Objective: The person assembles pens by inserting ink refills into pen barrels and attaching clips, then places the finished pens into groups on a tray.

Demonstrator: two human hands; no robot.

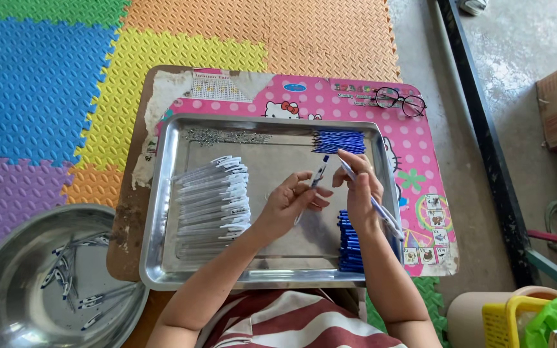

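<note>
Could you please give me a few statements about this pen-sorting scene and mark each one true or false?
1. The left hand holds a pen part over the metal tray. True.
2. The eyeglasses lie inside the tray. False: they lie on the pink board, beyond the tray.
3. A row of white pen barrels lies in the left half of the tray. True.
4. The round metal bowl is empty. False: it holds several pens.
5. The right hand holds a pen. True.
</note>
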